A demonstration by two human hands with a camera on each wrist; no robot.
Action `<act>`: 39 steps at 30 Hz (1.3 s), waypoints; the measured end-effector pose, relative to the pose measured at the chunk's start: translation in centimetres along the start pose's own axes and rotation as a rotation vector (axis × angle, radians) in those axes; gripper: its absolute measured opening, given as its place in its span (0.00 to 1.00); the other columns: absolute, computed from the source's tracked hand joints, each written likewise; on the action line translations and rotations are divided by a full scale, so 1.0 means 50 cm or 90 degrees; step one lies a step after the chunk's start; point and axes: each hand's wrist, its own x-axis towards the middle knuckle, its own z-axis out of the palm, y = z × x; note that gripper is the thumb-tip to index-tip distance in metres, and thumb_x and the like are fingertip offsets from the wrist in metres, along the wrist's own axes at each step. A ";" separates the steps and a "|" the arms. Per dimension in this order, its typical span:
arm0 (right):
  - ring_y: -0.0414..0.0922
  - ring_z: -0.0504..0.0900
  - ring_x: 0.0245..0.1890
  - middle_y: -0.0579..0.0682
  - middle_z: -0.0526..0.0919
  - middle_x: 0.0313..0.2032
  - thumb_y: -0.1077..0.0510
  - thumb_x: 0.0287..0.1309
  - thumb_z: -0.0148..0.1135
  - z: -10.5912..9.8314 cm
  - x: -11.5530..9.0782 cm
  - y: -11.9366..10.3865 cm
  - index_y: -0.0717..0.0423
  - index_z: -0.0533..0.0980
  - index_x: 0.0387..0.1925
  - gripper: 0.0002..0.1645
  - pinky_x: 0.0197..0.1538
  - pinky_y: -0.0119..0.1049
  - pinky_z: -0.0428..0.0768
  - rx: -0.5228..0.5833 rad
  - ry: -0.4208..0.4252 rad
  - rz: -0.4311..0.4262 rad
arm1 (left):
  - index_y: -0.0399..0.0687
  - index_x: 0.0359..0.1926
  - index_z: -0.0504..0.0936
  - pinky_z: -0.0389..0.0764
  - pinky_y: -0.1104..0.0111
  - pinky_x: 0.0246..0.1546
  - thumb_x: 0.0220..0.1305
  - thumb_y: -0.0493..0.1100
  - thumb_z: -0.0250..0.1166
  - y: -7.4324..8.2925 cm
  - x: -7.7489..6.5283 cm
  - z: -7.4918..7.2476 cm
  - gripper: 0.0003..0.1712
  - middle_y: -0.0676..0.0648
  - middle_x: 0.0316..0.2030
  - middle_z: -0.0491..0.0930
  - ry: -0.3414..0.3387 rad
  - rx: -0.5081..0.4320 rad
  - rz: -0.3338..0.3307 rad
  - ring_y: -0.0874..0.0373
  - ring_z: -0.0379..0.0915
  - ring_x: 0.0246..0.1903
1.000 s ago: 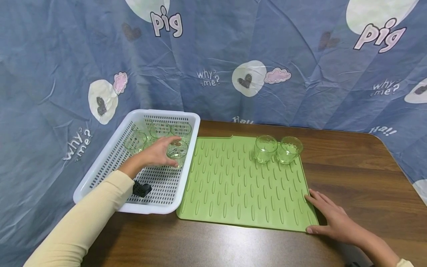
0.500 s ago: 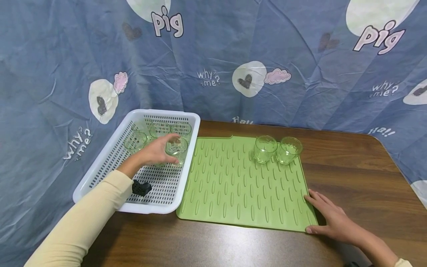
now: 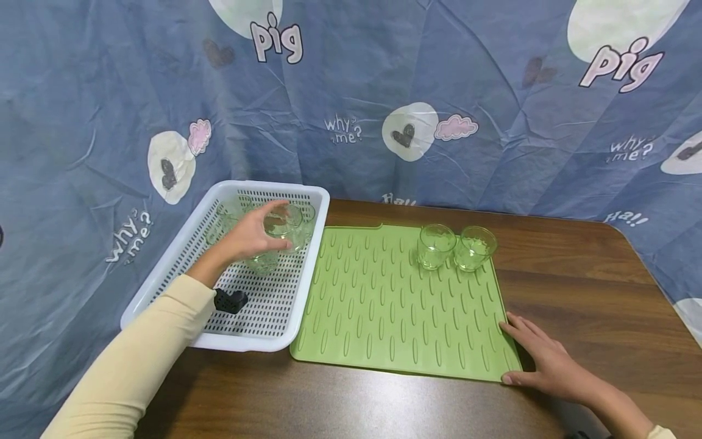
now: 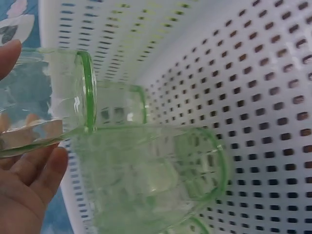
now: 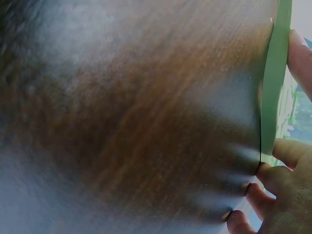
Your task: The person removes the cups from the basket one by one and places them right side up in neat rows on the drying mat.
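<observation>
My left hand (image 3: 249, 235) grips a clear green-tinted drinking glass (image 4: 48, 97) between thumb and fingers, raised over the white perforated basket (image 3: 298, 311). In the left wrist view the glass lies sideways across the picture, fingers beneath it and a fingertip above. Below it in the basket stand several more green-tinted glasses (image 4: 156, 170), partly hidden by my hand in the head view. My right hand (image 3: 554, 363) rests at the front right corner of the green ridged mat (image 3: 406, 305), its fingers spread along the edge, thumb on the corner.
Two glasses, one on the left (image 3: 436, 247) and one on the right (image 3: 475, 249), stand side by side at the mat's back right. A small black device (image 3: 230, 301) shows below my left wrist. Behind the wooden table (image 3: 576, 274) hangs a blue printed cloth (image 3: 351, 85).
My left hand has lifted the glass and carried it toward the back of the basket, over the other glasses. The right hand stays at the mat's corner.
</observation>
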 end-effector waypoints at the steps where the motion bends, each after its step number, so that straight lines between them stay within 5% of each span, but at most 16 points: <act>1: 0.18 0.36 0.70 0.67 0.65 0.70 0.43 0.41 0.79 0.000 0.000 0.000 0.58 0.66 0.69 0.55 0.48 0.76 0.68 0.001 -0.003 0.001 | 0.39 0.75 0.54 0.72 0.44 0.66 0.52 0.36 0.74 0.003 0.000 -0.004 0.54 0.31 0.64 0.70 0.002 -0.004 0.000 0.34 0.69 0.64; 3: 0.23 0.38 0.73 0.67 0.65 0.70 0.43 0.41 0.79 0.000 0.000 -0.001 0.59 0.67 0.68 0.55 0.49 0.76 0.69 0.001 -0.006 0.002 | 0.41 0.76 0.53 0.73 0.45 0.65 0.52 0.37 0.74 0.009 0.000 -0.011 0.55 0.32 0.65 0.69 0.010 -0.010 -0.002 0.35 0.69 0.64; 6: 0.43 0.48 0.77 0.68 0.64 0.70 0.43 0.42 0.78 -0.002 0.000 -0.004 0.59 0.66 0.69 0.55 0.49 0.77 0.68 0.008 -0.020 0.013 | 0.42 0.76 0.51 0.74 0.45 0.63 0.53 0.38 0.75 0.019 -0.001 -0.020 0.56 0.34 0.66 0.68 0.020 -0.018 -0.003 0.36 0.69 0.64; 10: 0.62 0.59 0.72 0.68 0.63 0.71 0.42 0.42 0.78 -0.004 0.001 -0.008 0.59 0.66 0.69 0.55 0.50 0.77 0.67 0.013 -0.033 0.026 | 0.41 0.76 0.51 0.74 0.45 0.63 0.53 0.39 0.75 0.030 -0.002 -0.026 0.56 0.35 0.67 0.69 0.033 -0.038 -0.005 0.37 0.68 0.64; 15: 0.59 0.58 0.72 0.68 0.64 0.70 0.42 0.42 0.78 -0.002 0.000 -0.008 0.59 0.66 0.69 0.55 0.50 0.77 0.67 0.007 -0.024 0.016 | 0.41 0.76 0.53 0.73 0.46 0.63 0.52 0.39 0.76 0.038 0.000 -0.027 0.55 0.37 0.67 0.70 0.044 -0.049 0.007 0.39 0.67 0.65; 19: 0.44 0.50 0.77 0.68 0.65 0.70 0.42 0.41 0.79 0.001 -0.001 -0.006 0.59 0.67 0.68 0.55 0.49 0.76 0.68 0.003 -0.004 0.000 | 0.44 0.75 0.56 0.74 0.48 0.61 0.52 0.41 0.77 0.041 0.004 -0.027 0.54 0.40 0.66 0.73 0.050 -0.032 0.023 0.42 0.69 0.63; 25: 0.48 0.53 0.76 0.67 0.64 0.70 0.43 0.41 0.78 0.001 0.001 -0.005 0.58 0.66 0.69 0.55 0.50 0.75 0.67 0.011 -0.014 0.007 | 0.43 0.73 0.58 0.75 0.52 0.60 0.52 0.39 0.76 0.057 0.011 -0.017 0.51 0.39 0.65 0.74 0.054 -0.044 0.045 0.43 0.71 0.61; 31: 0.20 0.37 0.71 0.68 0.65 0.69 0.42 0.40 0.79 0.003 0.000 -0.004 0.59 0.67 0.68 0.55 0.49 0.75 0.68 0.004 0.001 -0.006 | 0.48 0.73 0.59 0.75 0.51 0.60 0.50 0.39 0.77 0.084 0.027 -0.006 0.51 0.41 0.64 0.75 0.059 -0.070 0.039 0.45 0.71 0.62; 34: 0.23 0.39 0.73 0.67 0.65 0.70 0.42 0.41 0.79 0.003 0.000 -0.003 0.58 0.66 0.68 0.55 0.49 0.75 0.68 0.005 -0.004 -0.003 | 0.48 0.73 0.60 0.76 0.51 0.61 0.50 0.39 0.77 0.106 0.040 0.003 0.51 0.42 0.64 0.74 0.053 -0.083 0.044 0.46 0.71 0.62; 39: 0.44 0.50 0.77 0.67 0.64 0.70 0.42 0.41 0.78 0.001 0.000 -0.003 0.59 0.66 0.69 0.55 0.50 0.76 0.67 0.007 -0.012 0.007 | 0.48 0.73 0.59 0.77 0.53 0.62 0.48 0.40 0.78 0.161 0.075 0.026 0.53 0.43 0.63 0.74 0.036 -0.101 0.067 0.48 0.70 0.61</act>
